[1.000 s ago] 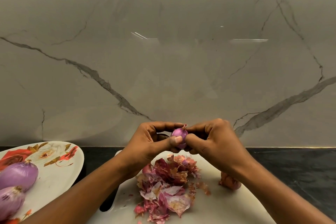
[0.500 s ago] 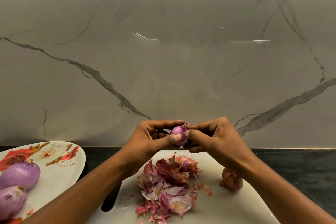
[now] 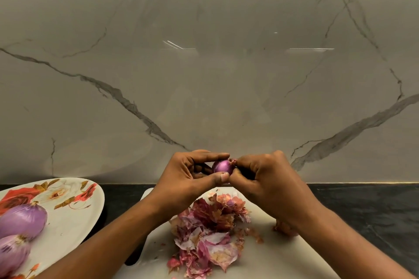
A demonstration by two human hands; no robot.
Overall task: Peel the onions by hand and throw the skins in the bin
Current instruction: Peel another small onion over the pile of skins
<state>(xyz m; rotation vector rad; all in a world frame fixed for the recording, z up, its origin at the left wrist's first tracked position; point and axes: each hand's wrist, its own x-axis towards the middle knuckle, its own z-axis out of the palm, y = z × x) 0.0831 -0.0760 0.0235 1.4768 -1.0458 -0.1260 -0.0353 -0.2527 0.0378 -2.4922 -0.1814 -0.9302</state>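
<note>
Left hand (image 3: pixel 188 179) grips the small onion (image 3: pixel 222 166) between thumb and forefinger, above the white board (image 3: pixel 283 256); right hand (image 3: pixel 269 183) pinches a scrap of skin at its tip, peelings (image 3: pixel 210 231) heaped on the board below

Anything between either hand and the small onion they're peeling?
Nothing visible. The left hand holds the small onion between thumb and fingers, and the right hand pinches a skin scrap at its tip, above the skin pile.
</note>
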